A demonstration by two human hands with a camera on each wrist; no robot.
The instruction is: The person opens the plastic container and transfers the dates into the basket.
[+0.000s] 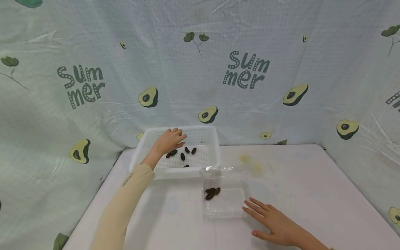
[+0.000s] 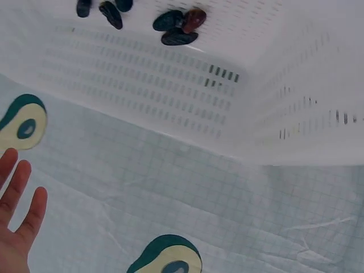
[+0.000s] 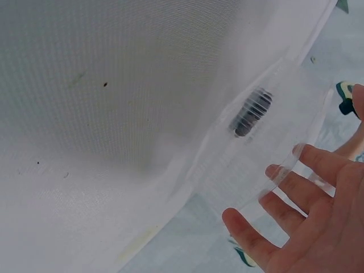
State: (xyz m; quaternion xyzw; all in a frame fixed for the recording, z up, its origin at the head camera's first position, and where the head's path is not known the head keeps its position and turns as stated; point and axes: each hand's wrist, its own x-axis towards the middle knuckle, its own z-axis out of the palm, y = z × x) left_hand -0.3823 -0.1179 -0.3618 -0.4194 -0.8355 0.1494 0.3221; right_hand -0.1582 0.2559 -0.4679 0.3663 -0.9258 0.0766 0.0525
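My left hand [image 1: 170, 140] is over a white perforated plastic basket [image 1: 216, 152], its fingers loosely bent and nothing visible in them. Several dark brown dates [image 1: 182, 156] lie on the basket floor beneath it. In the left wrist view the fingers [image 2: 34, 213] are spread apart in front of the backdrop. A clear plastic box [image 1: 225, 211] stands in front of the basket, with a few dates [image 1: 210, 195] grouped at its left side. My right hand [image 1: 275, 222] has its fingers extended, fingertips right at the box's right wall; the right wrist view shows them along its clear edge.
Both containers stand on a pale table [image 1: 297, 180] with a yellowish stain. A backdrop cloth [image 1: 175, 69] printed with avocados and lettering hangs close behind the basket and along both sides.
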